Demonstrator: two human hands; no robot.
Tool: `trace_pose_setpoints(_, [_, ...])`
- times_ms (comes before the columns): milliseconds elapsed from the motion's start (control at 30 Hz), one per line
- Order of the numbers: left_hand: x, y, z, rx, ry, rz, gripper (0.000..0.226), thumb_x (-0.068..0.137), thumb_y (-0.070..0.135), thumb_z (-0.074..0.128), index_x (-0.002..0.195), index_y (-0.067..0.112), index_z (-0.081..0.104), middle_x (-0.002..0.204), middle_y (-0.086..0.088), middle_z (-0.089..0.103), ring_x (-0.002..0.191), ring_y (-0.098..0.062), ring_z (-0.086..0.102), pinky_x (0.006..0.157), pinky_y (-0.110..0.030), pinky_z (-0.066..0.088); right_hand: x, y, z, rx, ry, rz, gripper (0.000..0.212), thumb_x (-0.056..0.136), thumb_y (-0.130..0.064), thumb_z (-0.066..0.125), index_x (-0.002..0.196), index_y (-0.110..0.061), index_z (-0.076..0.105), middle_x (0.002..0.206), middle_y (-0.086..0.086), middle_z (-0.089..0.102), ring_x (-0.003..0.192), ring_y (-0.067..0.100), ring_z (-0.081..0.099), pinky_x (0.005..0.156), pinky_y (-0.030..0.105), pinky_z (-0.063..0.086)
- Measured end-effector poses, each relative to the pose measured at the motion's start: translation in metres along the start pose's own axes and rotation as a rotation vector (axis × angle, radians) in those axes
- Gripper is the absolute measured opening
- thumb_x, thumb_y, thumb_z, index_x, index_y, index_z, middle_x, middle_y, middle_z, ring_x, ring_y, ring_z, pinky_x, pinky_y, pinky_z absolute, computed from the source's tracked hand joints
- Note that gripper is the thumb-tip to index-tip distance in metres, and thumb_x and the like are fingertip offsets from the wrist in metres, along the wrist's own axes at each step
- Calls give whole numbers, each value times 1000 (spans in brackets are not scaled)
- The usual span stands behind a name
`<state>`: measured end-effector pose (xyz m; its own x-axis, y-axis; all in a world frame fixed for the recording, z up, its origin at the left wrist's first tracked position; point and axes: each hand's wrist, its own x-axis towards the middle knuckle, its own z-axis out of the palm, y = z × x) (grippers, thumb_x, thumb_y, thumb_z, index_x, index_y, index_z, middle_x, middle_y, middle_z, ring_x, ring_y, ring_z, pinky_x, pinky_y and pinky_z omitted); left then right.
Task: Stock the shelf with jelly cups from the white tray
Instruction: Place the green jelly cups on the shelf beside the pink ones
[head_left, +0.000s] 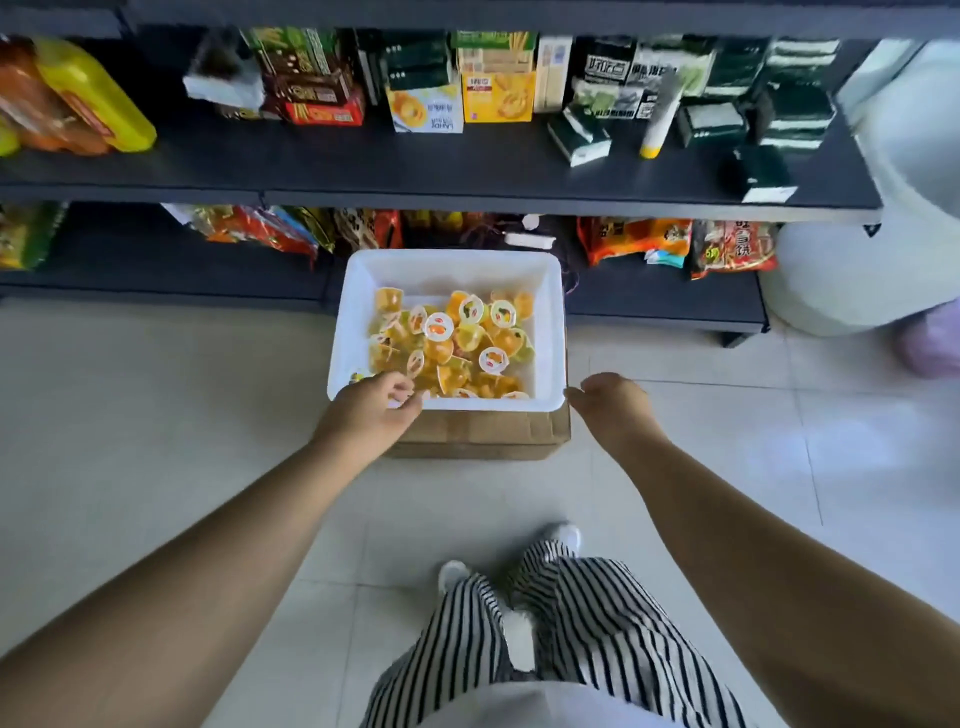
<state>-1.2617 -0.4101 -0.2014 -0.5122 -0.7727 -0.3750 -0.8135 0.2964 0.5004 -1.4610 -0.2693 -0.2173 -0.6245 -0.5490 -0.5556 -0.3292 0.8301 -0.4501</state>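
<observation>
Jelly cups heaped loose in white tray; tray raised on cardboard box before shelf, presumably for easy reach. Left hand over near rim, fingers curled into cups; grip itself not discernible. Right hand beside tray corner, loosely curled, holding nothing. Shelf labels blurred.

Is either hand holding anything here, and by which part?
Left hand: fingers curl among the jelly cups; any grip cannot be told. Right hand holds nothing.
</observation>
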Motion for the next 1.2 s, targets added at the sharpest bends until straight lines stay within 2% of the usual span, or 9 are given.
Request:
trace_pose_setpoints(133, [35, -21, 19, -32, -82, -84, 31, 91, 34, 52, 114, 14, 61, 119, 0, 63, 113, -17, 56, 84, -22, 38, 43, -5, 25, 126, -16, 118, 40, 93, -28, 48, 56, -15, 39, 71, 6, 48, 77, 23, 46, 58, 26, 32])
trace_pose_setpoints(300, [88, -31, 57, -210, -101, -228, 31, 90, 35, 55, 109, 12, 62, 115, -2, 65, 111, -15, 57, 82, -18, 35, 118, -14, 59, 324, -95, 306, 36, 93, -34, 47, 82, -3, 63, 87, 14, 60, 76, 26, 52, 70, 29, 39])
trace_pose_setpoints(500, [181, -37, 125, -415, -141, -270, 45, 90, 35, 55, 124, 4, 54, 128, -8, 57, 118, -18, 53, 86, -13, 35, 211, -9, 118, 634, -102, 588, 38, 90, -43, 54, 78, -7, 54, 86, 9, 57, 82, 23, 56, 79, 34, 48])
trace_pose_setpoints(567, [213, -44, 153, -467, -132, -284, 49, 90, 35, 54, 128, 3, 49, 133, -9, 53, 122, -18, 50, 88, -11, 33, 241, -1, 137, 742, -82, 693, 37, 87, -45, 57, 90, -9, 57, 85, 6, 58, 86, 21, 58, 81, 30, 49])
trace_pose_setpoints(633, [241, -52, 178, -482, -104, -281, 54, 90, 39, 54, 132, 6, 45, 136, -7, 50, 125, -19, 47, 96, -19, 34, 264, 6, 153, 828, -66, 762, 41, 87, -46, 58, 103, -9, 58, 82, 4, 57, 81, 19, 57, 78, 29, 49])
trace_pose_setpoints(800, [285, -69, 231, -408, -54, -276, 64, 89, 47, 50, 140, 12, 33, 142, -4, 44, 129, -19, 44, 100, -26, 38, 303, 15, 187, 1112, -33, 814, 32, 85, -48, 59, 83, -15, 58, 71, 2, 62, 69, 16, 60, 63, 28, 51])
trace_pose_setpoints(933, [304, -79, 255, -360, 38, -308, 66, 87, 53, 51, 138, 13, 39, 136, -3, 51, 123, -20, 50, 98, -35, 47, 321, 24, 201, 1163, -14, 792, 32, 81, -49, 63, 77, -18, 58, 72, 6, 66, 76, 23, 64, 82, 38, 54])
trace_pose_setpoints(1067, [315, -82, 267, -242, 90, -312, 65, 84, 57, 51, 132, 12, 47, 130, -5, 55, 119, -22, 52, 97, -36, 47, 330, 31, 204, 1004, -52, 700, 25, 87, -48, 56, 99, -26, 59, 73, -4, 62, 64, 11, 59, 41, 12, 45])
trace_pose_setpoints(1200, [319, -77, 270, -180, 136, -326, 63, 84, 56, 53, 127, 11, 50, 125, -6, 57, 115, -23, 54, 93, -37, 49, 337, 30, 207, 1177, -64, 762, 39, 71, -53, 70, 90, -19, 64, 79, 5, 72, 78, 22, 69, 76, 35, 55])
